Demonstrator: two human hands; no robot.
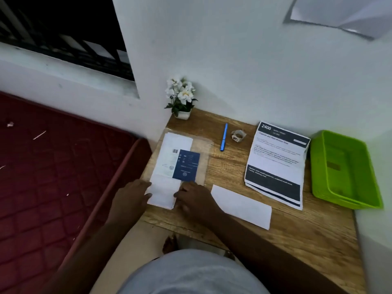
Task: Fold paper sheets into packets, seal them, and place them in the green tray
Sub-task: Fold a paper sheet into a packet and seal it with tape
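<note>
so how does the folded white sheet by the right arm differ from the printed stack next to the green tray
The folded white sheet is blank, while the printed stack has dark bands and text. The folded sheet is a narrow strip; the stack is full, unfolded pages. The folded sheet looks like a single piece; the stack shows several layered edges. Both lie flat on the wooden table, untouched by either hand.

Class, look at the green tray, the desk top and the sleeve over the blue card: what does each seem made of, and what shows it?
Green tray: likely moulded plastic, uniform bright colour, rounded rim.
Desk top: wood or wood-look laminate, visible grain.
Sleeve: apparently clear plastic film, see-through with faint sheen.
</note>
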